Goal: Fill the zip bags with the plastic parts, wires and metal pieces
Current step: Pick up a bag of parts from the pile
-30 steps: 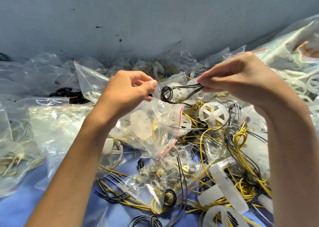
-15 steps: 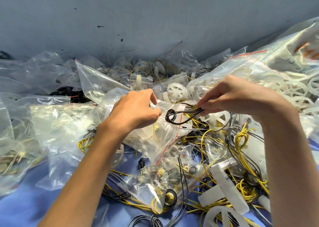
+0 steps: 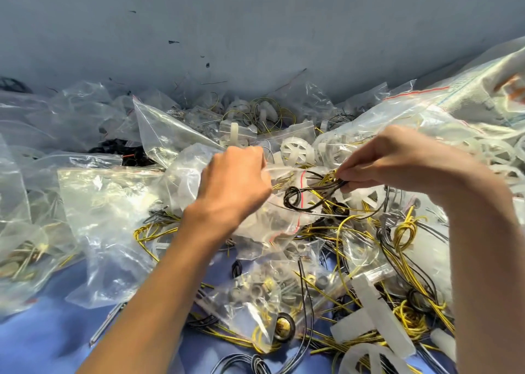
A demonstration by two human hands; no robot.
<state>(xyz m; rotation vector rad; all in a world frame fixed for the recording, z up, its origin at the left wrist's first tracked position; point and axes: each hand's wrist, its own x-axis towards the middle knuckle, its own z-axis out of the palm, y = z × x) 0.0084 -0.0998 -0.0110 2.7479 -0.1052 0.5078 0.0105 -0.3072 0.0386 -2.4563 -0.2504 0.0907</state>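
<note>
Fingers (image 3: 358,164) of the right hand (image 3: 397,160) are pressed together on the ends of a looped black wire (image 3: 295,200). Its coil hangs at the mouth of a clear bag (image 3: 267,226) with a red zip line. The left hand (image 3: 233,186) is curled at that bag's lip and seems to pinch it, though blur hides the fingertips. Blue print on a big sack (image 3: 466,92) at far right is too smeared to read. Around lie white wheels (image 3: 294,150), yellow wires (image 3: 403,228), a pouch (image 3: 255,297) of metal bits and a white strip (image 3: 380,308), all on a blue top (image 3: 42,345). A second ago both hands held the wire higher, clear of the bag; now they are down at it.
</note>
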